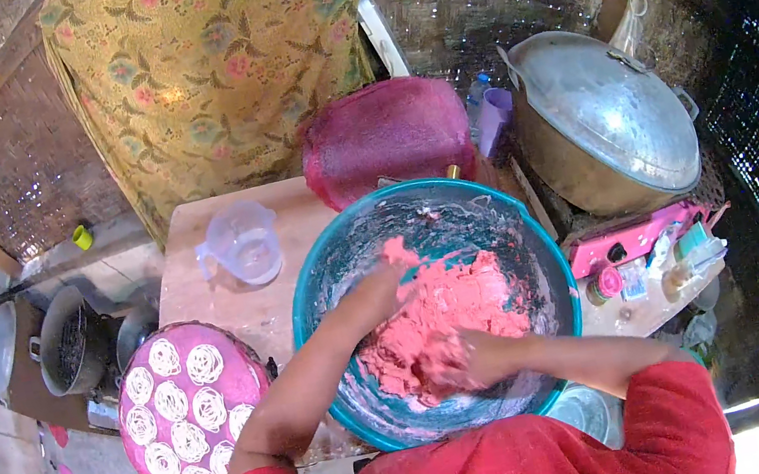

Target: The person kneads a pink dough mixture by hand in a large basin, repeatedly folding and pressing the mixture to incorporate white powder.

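A large teal basin (557, 251) stands in front of me, its inner wall smeared with pale flour. Inside lies a crumbly mass of pink dough (471, 292). My right hand (454, 360), coated in pink, is pressed into the near part of the dough with its fingers curled in; motion blurs it somewhat. At the dough's left edge is my left hand (386, 286), with pink clinging about its fingertips. Its fingers are mostly hidden, so their grip does not show.
A round pink tray (155, 390) with several coiled white strands sits left. Behind are a clear plastic jug (244, 246) on the wooden table (184, 261) and a pink bag (387, 134). A big lidded metal pot (598, 122) and a pink stove (639, 237) stand right.
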Demonstrator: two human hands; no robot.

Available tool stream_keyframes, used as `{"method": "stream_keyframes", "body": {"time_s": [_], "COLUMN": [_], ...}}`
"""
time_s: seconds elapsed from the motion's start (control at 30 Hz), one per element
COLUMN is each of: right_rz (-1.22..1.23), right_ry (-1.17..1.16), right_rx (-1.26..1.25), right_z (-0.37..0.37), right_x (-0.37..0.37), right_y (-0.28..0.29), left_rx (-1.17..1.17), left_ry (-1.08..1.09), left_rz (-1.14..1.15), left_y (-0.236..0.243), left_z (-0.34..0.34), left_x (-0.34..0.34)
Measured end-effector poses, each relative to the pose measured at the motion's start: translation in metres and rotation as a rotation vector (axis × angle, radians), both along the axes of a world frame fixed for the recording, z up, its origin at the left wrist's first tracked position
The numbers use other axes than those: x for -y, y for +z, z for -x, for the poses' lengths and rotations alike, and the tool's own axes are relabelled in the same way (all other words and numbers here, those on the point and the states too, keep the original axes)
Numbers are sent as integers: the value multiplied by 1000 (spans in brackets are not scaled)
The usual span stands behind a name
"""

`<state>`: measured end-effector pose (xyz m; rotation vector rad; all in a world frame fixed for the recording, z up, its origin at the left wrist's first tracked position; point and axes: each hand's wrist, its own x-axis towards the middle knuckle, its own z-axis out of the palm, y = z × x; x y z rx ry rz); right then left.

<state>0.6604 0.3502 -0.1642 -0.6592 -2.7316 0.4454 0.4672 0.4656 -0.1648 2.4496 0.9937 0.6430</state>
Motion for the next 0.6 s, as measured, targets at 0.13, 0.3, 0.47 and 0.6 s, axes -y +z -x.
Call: {"method": "stream_keyframes", "body": {"time_s": [0.13,0.3,0.47,0.6], "right_rz": [1208,434,358,544], "right_ry": [-398,-551,-650,-913], "right_rx": [-234,393,383,199], "right_z": [-50,-74,-77,-79], "right_x": [15,-38,-114,-136], "right_y": [66,23,-81,-86], "left_rx": [-246,-504,-715,-380], "left_ry": [-277,-364,-169,72], "left_rz": [262,106,29,31], "left_y": [26,-25,-82,-96], "left_z": [-28,-82,-119,-128], "left_x": [42,52,1,-24]}}
